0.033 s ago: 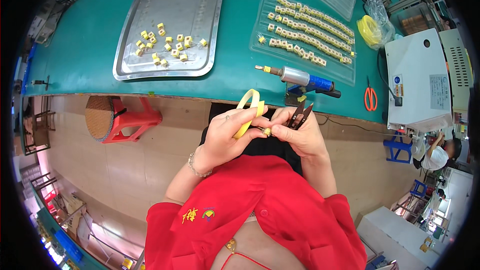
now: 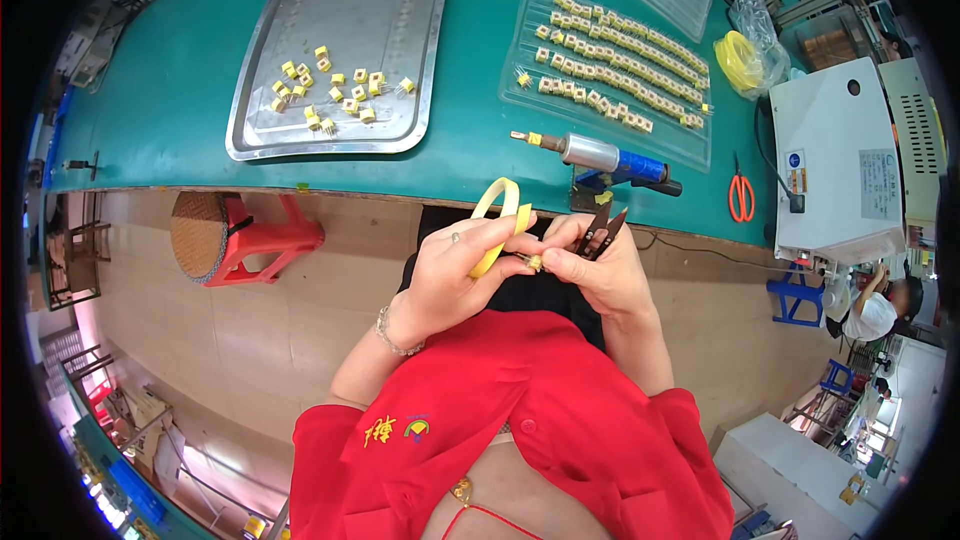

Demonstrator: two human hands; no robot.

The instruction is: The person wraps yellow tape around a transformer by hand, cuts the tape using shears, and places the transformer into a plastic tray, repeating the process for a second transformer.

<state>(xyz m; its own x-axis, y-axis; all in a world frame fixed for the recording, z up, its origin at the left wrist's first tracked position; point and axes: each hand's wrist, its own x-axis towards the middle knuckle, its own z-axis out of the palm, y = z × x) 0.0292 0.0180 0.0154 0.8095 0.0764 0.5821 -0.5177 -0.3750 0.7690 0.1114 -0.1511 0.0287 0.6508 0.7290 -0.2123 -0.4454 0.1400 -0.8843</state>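
My left hand (image 2: pixel 450 275) grips a yellow tape roll (image 2: pixel 497 212), the ring standing up above its fingers. My right hand (image 2: pixel 600 278) holds small black snips (image 2: pixel 605 228) against its palm, blades pointing up. Both hands meet over my lap, just below the front edge of the green table (image 2: pixel 470 155). Between the fingertips of the two hands sits a small yellow component (image 2: pixel 536 262). Which fingers pinch it, I cannot tell.
A metal tray (image 2: pixel 330 145) on the table holds several loose yellow components. A clear plastic tray (image 2: pixel 520 105) carries rows of them. Near the edge lie a silver and blue hand tool (image 2: pixel 603 156) and orange scissors (image 2: pixel 740 198). A white machine (image 2: pixel 835 165) stands right, a red stool (image 2: pixel 262 238) left.
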